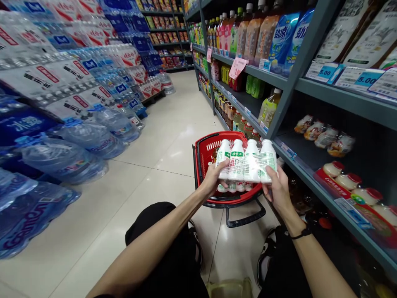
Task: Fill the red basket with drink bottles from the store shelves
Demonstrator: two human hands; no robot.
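Note:
A shrink-wrapped pack of white bottles [245, 163] with green print is held up between my two hands. My left hand [215, 176] grips its left end, the thumb lying across the front. At the right end my right hand [276, 184] clasps it, thumb also on the front. Just beneath the pack stands a red shopping basket [214, 140] with a black handle [246, 219] on the floor. Inside the basket are more white bottles [232, 186], partly hidden by the pack and my fingers.
Shelves of drinks [263, 35] run along the right, with a lower shelf holding red-capped bottle packs [356, 184] close to my right arm. Large water bottles [68, 153] and stacked packs line the left. Tiled floor [149, 161] lies between; my knees flank the basket's near side.

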